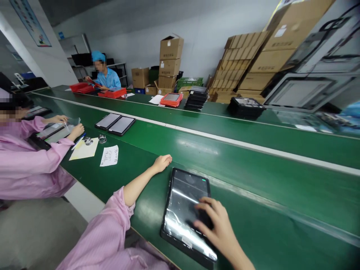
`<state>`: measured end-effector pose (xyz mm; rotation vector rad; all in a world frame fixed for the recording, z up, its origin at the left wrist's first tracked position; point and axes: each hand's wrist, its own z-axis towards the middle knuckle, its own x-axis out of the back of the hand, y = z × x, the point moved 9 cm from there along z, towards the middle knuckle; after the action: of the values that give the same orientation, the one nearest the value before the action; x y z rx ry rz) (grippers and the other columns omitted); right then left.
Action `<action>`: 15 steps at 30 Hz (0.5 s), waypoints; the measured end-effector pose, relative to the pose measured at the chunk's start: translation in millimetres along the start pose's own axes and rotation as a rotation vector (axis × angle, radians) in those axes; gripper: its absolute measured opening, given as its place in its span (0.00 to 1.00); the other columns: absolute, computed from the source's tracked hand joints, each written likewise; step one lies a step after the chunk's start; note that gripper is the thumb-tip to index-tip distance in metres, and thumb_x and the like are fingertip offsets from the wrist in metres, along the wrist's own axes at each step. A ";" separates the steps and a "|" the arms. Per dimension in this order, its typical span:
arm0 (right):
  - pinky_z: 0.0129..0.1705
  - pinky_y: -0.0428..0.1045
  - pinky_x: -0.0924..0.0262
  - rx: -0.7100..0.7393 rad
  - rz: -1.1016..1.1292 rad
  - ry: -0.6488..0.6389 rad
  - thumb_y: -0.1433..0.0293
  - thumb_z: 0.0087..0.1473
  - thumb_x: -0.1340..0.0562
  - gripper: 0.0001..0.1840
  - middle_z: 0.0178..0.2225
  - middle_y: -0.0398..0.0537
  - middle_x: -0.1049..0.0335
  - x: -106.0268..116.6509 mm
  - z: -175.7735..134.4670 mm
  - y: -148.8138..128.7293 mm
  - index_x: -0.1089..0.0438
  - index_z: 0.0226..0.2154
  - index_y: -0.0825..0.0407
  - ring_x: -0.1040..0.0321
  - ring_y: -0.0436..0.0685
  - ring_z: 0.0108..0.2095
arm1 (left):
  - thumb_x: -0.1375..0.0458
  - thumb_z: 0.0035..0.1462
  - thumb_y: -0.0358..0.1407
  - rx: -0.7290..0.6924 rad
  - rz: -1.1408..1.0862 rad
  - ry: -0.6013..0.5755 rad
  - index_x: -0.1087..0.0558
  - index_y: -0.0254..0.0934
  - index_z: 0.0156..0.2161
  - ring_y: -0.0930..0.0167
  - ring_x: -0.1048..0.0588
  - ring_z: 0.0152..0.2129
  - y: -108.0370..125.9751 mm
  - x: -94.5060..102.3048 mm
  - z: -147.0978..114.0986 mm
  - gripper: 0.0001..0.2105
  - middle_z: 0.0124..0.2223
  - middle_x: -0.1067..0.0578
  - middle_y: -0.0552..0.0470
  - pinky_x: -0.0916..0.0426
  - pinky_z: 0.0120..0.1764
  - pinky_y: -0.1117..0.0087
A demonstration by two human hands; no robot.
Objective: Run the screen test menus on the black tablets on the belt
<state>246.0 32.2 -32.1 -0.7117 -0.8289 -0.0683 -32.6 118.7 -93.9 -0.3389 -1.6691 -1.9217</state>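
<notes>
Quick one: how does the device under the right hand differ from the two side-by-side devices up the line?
The near device has a dark, glossy screen with bright reflections and a green mark; the paired devices have pale grey screens. The right hand is over the near device; no hand is over the paired devices. All have dark frames and lie screen-up.

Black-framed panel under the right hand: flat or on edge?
Flat: the black-framed panel shows its glossy face upward beneath the right hand.

Black-framed tablet (180, 198), green bench (146, 210)
</notes>
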 end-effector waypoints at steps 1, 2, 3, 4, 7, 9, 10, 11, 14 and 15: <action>0.49 0.63 0.39 0.114 -0.112 -0.029 0.44 0.45 0.32 0.29 0.47 0.55 0.25 -7.9 -9.1 -18.6 0.23 0.45 0.43 0.30 0.70 0.45 | 0.56 0.68 0.41 -0.001 0.000 0.001 0.31 0.38 0.31 0.72 0.33 0.22 1.0 0.4 -0.6 0.18 0.21 0.34 0.58 0.40 0.31 0.73; 0.54 0.68 0.44 0.211 -0.218 -0.046 0.42 0.41 0.32 0.39 0.53 0.58 0.28 -16.3 -19.8 -34.5 0.27 0.54 0.42 0.32 0.74 0.50 | 0.56 0.68 0.41 -0.003 0.000 0.003 0.31 0.38 0.31 0.72 0.33 0.22 1.9 0.7 -1.1 0.17 0.21 0.34 0.58 0.40 0.31 0.73; 0.59 0.71 0.51 0.277 -0.304 -0.062 0.41 0.39 0.32 0.48 0.57 0.60 0.31 -24.9 -30.5 -46.5 0.32 0.60 0.43 0.34 0.76 0.53 | 0.55 0.68 0.40 -0.004 0.001 0.005 0.31 0.38 0.31 0.72 0.33 0.21 2.7 0.9 -1.5 0.17 0.21 0.34 0.58 0.40 0.31 0.73; 0.62 0.73 0.57 0.318 -0.373 -0.071 0.40 0.38 0.31 0.53 0.59 0.62 0.33 -32.4 -40.1 -54.9 0.37 0.64 0.43 0.36 0.78 0.54 | 0.55 0.67 0.40 -0.005 0.000 0.006 0.31 0.38 0.30 0.72 0.33 0.21 3.3 1.0 -1.7 0.16 0.21 0.34 0.59 0.41 0.30 0.73; 0.65 0.75 0.69 0.314 -0.490 -0.046 0.45 0.40 0.30 0.56 0.60 0.63 0.36 -42.2 -56.0 -62.2 0.45 0.68 0.43 0.39 0.79 0.57 | 0.54 0.67 0.40 -0.007 -0.008 0.008 0.31 0.38 0.30 0.72 0.33 0.21 3.5 0.7 -1.4 0.15 0.21 0.34 0.59 0.41 0.30 0.72; 0.64 0.77 0.69 0.281 -0.525 0.002 0.50 0.44 0.30 0.53 0.61 0.63 0.37 -40.8 -56.9 -59.0 0.47 0.69 0.42 0.40 0.79 0.58 | 0.54 0.66 0.40 -0.007 -0.018 0.009 0.31 0.38 0.31 0.72 0.33 0.21 2.4 0.4 -0.8 0.15 0.21 0.34 0.59 0.41 0.31 0.72; 0.64 0.78 0.68 0.272 -0.537 0.031 0.53 0.46 0.30 0.51 0.60 0.63 0.38 -39.2 -55.3 -56.6 0.47 0.68 0.40 0.40 0.79 0.58 | 0.54 0.66 0.40 -0.006 -0.024 0.009 0.31 0.38 0.31 0.72 0.33 0.21 1.6 0.2 -0.4 0.15 0.21 0.34 0.59 0.41 0.31 0.72; 0.64 0.78 0.67 0.268 -0.548 0.065 0.56 0.48 0.31 0.48 0.60 0.62 0.38 -37.4 -52.6 -53.9 0.46 0.68 0.39 0.39 0.78 0.57 | 0.54 0.66 0.40 -0.005 -0.031 0.010 0.32 0.38 0.31 0.73 0.34 0.21 0.7 0.0 -0.1 0.15 0.21 0.34 0.59 0.41 0.31 0.72; 0.64 0.77 0.64 0.233 -0.574 0.181 0.61 0.54 0.34 0.40 0.59 0.60 0.37 -31.1 -38.7 -39.4 0.44 0.67 0.39 0.38 0.74 0.56 | 0.55 0.65 0.42 0.001 -0.069 0.015 0.34 0.39 0.31 0.73 0.34 0.21 -2.5 -0.5 1.6 0.15 0.21 0.35 0.59 0.41 0.31 0.73; 0.64 0.76 0.63 0.209 -0.579 0.214 0.60 0.55 0.34 0.39 0.58 0.61 0.38 -29.4 -32.6 -32.2 0.43 0.67 0.40 0.38 0.74 0.56 | 0.55 0.65 0.44 0.004 -0.086 0.019 0.34 0.39 0.31 0.73 0.34 0.21 -3.7 -0.6 2.3 0.15 0.21 0.35 0.59 0.40 0.30 0.73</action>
<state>236.6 -18.4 -49.8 -0.2449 -0.7995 -0.5606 -34.6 121.3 -96.8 -0.2503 -1.7004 -1.9779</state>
